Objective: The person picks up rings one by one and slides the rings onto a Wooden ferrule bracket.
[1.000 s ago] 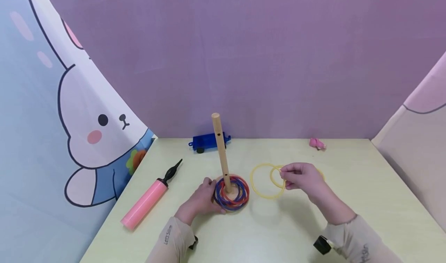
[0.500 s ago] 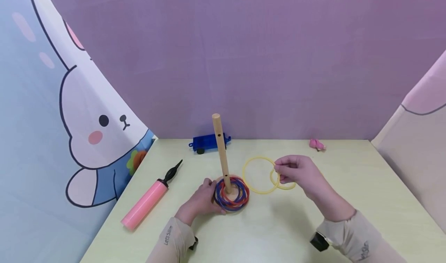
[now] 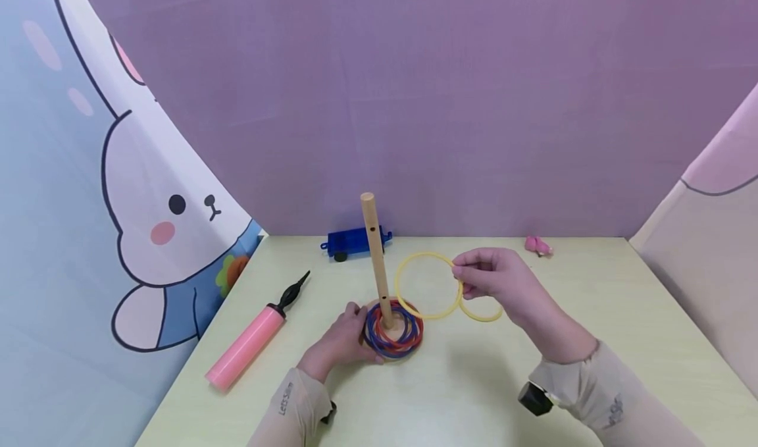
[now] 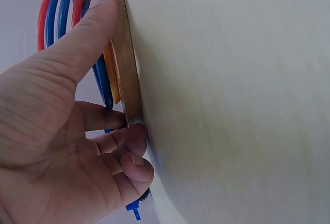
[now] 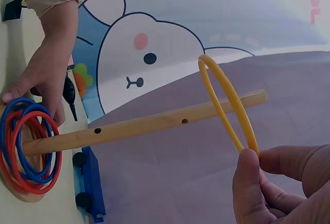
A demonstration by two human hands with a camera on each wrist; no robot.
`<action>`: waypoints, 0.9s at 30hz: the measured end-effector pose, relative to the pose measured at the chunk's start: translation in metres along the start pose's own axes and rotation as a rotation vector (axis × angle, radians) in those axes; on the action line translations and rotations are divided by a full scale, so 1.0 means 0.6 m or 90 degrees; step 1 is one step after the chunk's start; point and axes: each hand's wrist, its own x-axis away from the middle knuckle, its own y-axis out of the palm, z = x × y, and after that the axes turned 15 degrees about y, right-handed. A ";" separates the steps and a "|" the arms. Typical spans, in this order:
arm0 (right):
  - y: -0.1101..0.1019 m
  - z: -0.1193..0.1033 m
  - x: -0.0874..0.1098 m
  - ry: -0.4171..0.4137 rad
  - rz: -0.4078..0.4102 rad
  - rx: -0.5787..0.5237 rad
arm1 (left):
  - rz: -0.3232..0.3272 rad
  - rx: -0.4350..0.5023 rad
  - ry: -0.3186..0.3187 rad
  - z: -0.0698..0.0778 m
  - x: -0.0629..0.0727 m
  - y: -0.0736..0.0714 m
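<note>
A wooden ring-toss stand has an upright peg (image 3: 375, 256) and a round base (image 4: 125, 74). Several red and blue rings (image 5: 32, 177) lie stacked around the peg's foot, and an orange-yellow one (image 4: 111, 74) shows among them in the left wrist view. My left hand (image 3: 340, 343) grips the base's left edge, with the thumb on the rim. Between thumb and fingers, my right hand (image 3: 500, 279) pinches a yellow ring (image 5: 230, 89), raised to the right of the peg and apart from the pile. A second yellow ring (image 3: 482, 320) lies on the table, partly hidden behind that hand.
A pink hand pump (image 3: 247, 351) with a black nozzle lies at the left. Behind the peg stands a blue toy cart (image 3: 346, 241). A small pink toy (image 3: 539, 245) sits at the back right. A purple cloth (image 3: 474, 105) hangs along the table's back edge.
My right hand has lifted the yellow ring and carried it leftward toward the peg, baring more of the second yellow ring. My left hand stays in place on the base.
</note>
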 end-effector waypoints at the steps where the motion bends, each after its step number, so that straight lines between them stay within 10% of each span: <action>1: 0.001 -0.003 0.000 -0.001 -0.001 0.001 | -0.001 0.000 0.000 0.000 0.000 0.000; 27: 0.045 -0.100 -0.008 -0.050 0.004 -0.054 | 0.003 -0.004 0.018 0.006 0.002 -0.006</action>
